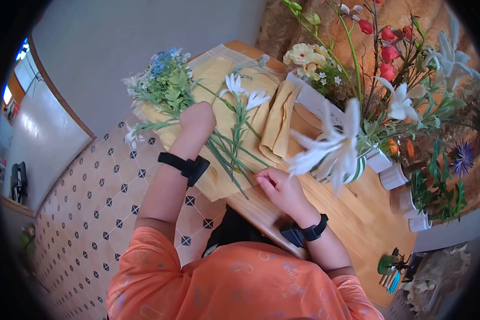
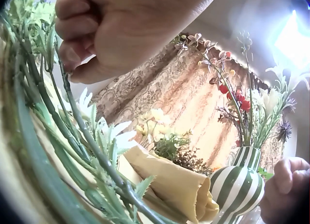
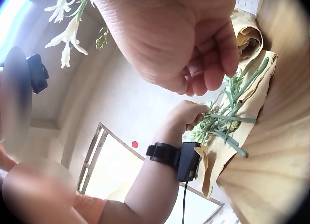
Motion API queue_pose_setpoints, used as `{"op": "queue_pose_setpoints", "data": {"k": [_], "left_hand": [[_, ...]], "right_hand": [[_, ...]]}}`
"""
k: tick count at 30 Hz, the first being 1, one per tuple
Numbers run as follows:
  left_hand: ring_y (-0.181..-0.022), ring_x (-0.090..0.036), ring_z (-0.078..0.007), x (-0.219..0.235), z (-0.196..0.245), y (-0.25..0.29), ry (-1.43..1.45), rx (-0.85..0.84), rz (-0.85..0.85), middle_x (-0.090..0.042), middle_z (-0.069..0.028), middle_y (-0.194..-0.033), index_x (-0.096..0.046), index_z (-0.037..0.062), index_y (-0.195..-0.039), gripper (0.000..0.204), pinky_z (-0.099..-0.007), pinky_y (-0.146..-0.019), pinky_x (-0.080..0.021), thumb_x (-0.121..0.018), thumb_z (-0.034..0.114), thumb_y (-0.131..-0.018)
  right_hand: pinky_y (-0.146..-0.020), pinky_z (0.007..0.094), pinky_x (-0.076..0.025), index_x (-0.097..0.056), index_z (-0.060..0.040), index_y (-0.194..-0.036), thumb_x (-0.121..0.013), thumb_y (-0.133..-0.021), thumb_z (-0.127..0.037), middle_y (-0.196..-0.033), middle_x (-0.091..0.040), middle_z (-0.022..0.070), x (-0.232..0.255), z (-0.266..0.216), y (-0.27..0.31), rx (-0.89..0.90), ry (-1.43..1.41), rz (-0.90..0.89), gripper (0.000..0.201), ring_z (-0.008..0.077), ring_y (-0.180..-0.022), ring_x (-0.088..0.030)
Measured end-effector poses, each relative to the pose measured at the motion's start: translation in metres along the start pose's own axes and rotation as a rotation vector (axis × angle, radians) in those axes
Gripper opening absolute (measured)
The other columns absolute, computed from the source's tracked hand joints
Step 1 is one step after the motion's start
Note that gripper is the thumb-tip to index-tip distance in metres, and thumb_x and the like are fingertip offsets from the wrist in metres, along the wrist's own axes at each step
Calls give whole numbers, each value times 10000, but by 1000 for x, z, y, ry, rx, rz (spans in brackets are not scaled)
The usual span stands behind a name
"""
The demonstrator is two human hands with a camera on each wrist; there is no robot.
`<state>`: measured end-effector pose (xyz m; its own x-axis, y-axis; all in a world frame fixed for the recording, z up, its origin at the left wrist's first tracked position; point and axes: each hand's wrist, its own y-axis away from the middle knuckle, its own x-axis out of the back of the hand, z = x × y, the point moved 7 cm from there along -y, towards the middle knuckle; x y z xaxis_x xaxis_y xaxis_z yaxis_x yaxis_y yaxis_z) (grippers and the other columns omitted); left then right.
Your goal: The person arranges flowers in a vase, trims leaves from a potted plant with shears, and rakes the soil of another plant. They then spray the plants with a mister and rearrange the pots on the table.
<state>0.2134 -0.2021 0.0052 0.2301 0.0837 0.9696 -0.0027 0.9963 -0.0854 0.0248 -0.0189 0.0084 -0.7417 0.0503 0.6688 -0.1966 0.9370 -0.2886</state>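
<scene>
My left hand is over the flower stems at the wrapping paper's near side. Its fingers curl in at a green stem in the left wrist view and pinch it. Beyond the hand spreads a bunch of blue and white flowers with leafy greens. White flowers lie to its right on the yellow paper. My right hand, fingers loosely curled around nothing, hovers near the table edge by the stem ends. In the right wrist view its palm faces the camera.
A rolled piece of yellow paper lies beside the bunch. To the right stands a green-and-white striped vase with tall flowers, near small white pots. A green jar and blue-tipped sticks sit at the table's right end.
</scene>
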Motion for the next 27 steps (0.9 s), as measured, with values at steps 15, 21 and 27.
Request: {"op": "queue_pose_setpoints", "data": {"k": [15,21,27], "left_hand": [[-830,-624,-374,-12,-12,-21,200,-70,125,-649,-207,-892,-664,10,-817,230,-448,-708,-491,-490,158,-837],[-570,-543,-238,-17,-21,10,956,-48,39,-575,-96,-656,-582,21,-790,240,-340,-553,-439,-464,199,-898],[-507,-432,-73,-4,30,98,1357,-124,-167,-463,12,-584,-493,54,-875,135,-219,-495,-366,-450,163,-940]], "right_hand": [[-600,311,-480,-625,-34,-893,-606,-851,-168,-755,-635,121,16,12,20,-8,24,47,142,243,-663,-620],[-597,312,-476,-622,-38,-901,-609,-849,-163,-759,-635,117,18,14,24,-12,5,43,137,243,-669,-617],[-606,311,-475,-619,-32,-896,-593,-860,-162,-764,-633,116,18,10,16,21,13,24,137,244,-675,-613]]}}
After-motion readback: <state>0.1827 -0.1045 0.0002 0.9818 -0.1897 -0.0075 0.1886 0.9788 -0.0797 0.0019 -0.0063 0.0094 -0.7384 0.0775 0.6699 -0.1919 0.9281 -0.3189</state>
